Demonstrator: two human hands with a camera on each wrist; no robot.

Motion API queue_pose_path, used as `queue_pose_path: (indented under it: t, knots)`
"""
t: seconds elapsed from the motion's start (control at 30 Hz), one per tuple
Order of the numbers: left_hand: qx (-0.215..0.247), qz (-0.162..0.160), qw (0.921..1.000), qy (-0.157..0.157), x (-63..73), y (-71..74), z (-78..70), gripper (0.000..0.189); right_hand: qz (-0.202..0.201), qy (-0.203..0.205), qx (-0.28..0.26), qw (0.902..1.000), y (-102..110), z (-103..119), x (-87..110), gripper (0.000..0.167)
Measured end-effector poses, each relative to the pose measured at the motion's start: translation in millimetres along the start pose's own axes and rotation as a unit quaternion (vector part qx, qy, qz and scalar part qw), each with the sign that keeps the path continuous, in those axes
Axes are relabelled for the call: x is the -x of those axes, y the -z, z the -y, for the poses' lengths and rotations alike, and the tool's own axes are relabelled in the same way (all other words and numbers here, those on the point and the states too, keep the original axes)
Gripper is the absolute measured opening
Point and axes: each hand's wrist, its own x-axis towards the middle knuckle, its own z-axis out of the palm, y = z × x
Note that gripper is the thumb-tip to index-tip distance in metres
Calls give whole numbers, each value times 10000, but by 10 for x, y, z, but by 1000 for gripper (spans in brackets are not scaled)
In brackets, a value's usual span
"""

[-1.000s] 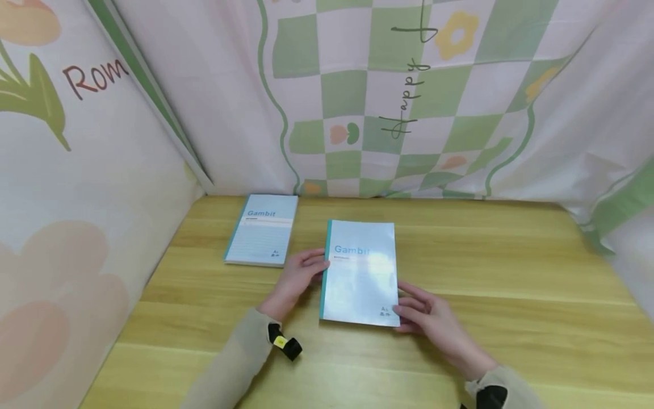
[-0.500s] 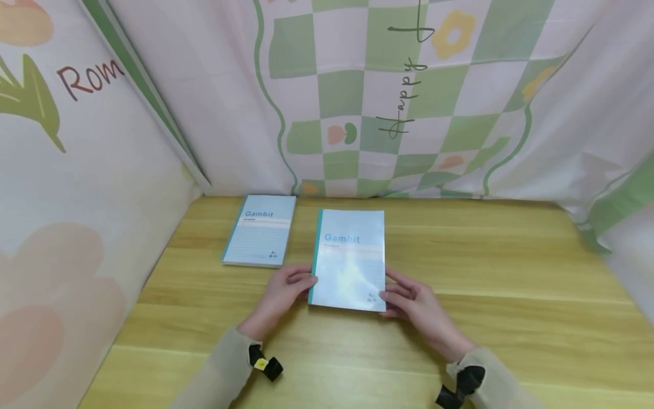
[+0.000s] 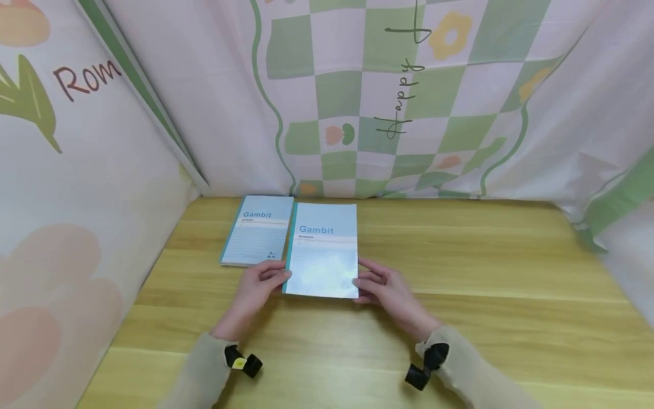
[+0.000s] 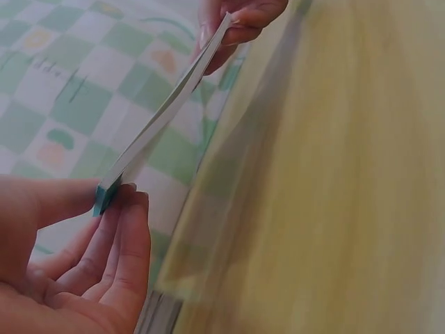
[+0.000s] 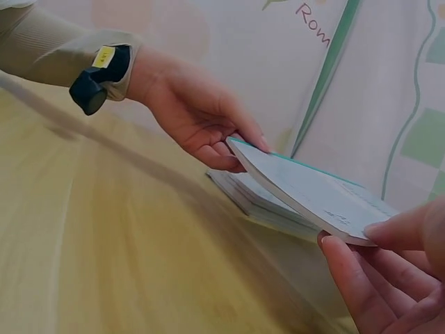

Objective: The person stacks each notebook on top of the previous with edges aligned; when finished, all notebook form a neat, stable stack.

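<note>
A light blue notebook [image 3: 323,255] marked "Gambit", with a teal spine, is held above the table between both hands. My left hand [image 3: 255,289] pinches its spine edge near the lower corner, thumb on top and fingers beneath. On the opposite edge, my right hand [image 3: 385,289] pinches it near the lower right corner. In the left wrist view the held notebook [image 4: 163,104] is seen edge-on. To its left lies a stack of similar notebooks [image 3: 258,233] on the table; the right wrist view shows several layers in that stack [image 5: 268,202].
The wooden table [image 3: 485,284] meets a patterned curtain [image 3: 337,91] at its back edge. Another printed curtain [image 3: 92,187] hangs along the left side. Each wrist wears a black camera strap, such as the left strap [image 3: 242,360].
Both hands have carried the notebook leftward and slightly toward the back, so it is now close beside the stack. The stack has stayed in place.
</note>
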Motion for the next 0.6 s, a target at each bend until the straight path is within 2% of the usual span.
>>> queue_pose_path:
  t: [0.3, 0.47, 0.6]
  knots:
    - [-413, -290, 9984, -239, -67, 355, -70, 35, 163, 19, -235, 9996, -316, 51, -304, 64]
    - [-546, -507, 9972, -103, -104, 528, -81, 37, 289, 104, -230, 9993, -495, 80, -449, 63]
    - [-731, -564, 9957, -31, -116, 648, -81, 40, 410, 186, -90, 9989, -613, 89, -538, 65]
